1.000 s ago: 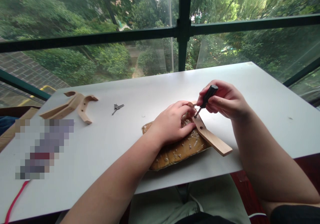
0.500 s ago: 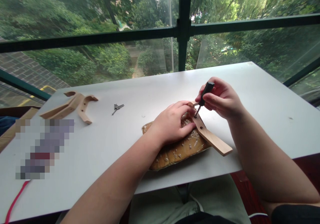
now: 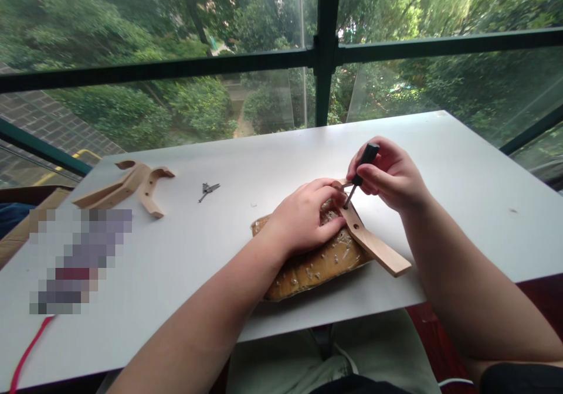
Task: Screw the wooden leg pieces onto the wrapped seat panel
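Note:
My right hand (image 3: pixel 387 174) is closed around the black handle of a screwdriver (image 3: pixel 367 158). The shaft slants down, and its tip sits in a hole of a curved, pale wooden piece (image 3: pixel 380 252). A second hole shows nearer the middle of that piece. My left hand (image 3: pixel 305 215) grips the wooden piece at its far end, with fingertips and thumb against its side; the fingers partly hide that end. Beneath lies a worn, brown, tape-wrapped slab (image 3: pixel 316 274), on which the left hand rests.
Several similar wooden pieces (image 3: pixel 125 186) lie at the table's far left. A small pile of screws (image 3: pixel 208 191) is to the right of them. A blurred-out object (image 3: pixel 83 262) with a red cord (image 3: pixel 29 347) lies at left. Windows stand behind the white table (image 3: pixel 189 277).
The view has shifted slightly. Both hands keep their hold, and the screwdriver remains in the same hole with almost the same slant.

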Demonstrator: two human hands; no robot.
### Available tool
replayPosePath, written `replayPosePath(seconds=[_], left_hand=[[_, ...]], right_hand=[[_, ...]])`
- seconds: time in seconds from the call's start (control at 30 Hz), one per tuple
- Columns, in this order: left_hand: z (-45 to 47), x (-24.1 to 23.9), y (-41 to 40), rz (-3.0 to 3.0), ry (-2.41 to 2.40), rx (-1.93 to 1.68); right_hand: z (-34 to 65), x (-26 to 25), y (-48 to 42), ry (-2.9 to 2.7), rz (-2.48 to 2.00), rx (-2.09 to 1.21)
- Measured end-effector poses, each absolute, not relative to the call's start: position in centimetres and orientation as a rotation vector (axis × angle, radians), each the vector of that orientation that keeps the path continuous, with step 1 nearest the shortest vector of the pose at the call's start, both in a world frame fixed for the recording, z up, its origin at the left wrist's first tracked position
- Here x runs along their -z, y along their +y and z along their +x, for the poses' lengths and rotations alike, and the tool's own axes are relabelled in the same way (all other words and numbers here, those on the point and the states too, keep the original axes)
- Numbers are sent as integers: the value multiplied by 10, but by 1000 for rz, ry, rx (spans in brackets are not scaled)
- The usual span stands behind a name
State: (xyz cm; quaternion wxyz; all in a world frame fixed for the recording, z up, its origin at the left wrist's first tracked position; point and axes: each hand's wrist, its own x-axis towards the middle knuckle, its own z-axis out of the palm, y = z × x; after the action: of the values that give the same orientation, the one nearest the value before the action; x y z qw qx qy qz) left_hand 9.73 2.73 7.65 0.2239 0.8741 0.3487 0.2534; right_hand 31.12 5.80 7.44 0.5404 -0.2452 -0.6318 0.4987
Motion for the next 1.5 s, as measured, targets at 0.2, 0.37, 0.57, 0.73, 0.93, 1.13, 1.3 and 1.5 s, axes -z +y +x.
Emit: replayPosePath(seconds=[0.2,0.37,0.57,0.73,0.93,1.13,1.3,1.5], left_hand=[[97,-75,28,2414,960,-698],[97,-75,28,2419,975,-689],[98,-76,27,2422,980,-687],[98,-76,27,2431,987,-679],[98,-77,27,2438,979,-678],[98,-77,27,2425,975,-689],[98,-78,26,2425,974,-687],[97,-77,27,2420,976,-690]], right_hand=[[312,-83,48,-1614,-504,-1212],[317,-88,44,-1672,-482,-1245],[322,-91,42,-1650,-618,-1197],[321,-90,42,-1655,-681,-1082],[319,-92,43,-1678,-664,-1082],[312,-92,44,-1601,-707,-1030],[311,-93,41,-1526,-705,-993],[312,-92,39,-1456,-601,-988]])
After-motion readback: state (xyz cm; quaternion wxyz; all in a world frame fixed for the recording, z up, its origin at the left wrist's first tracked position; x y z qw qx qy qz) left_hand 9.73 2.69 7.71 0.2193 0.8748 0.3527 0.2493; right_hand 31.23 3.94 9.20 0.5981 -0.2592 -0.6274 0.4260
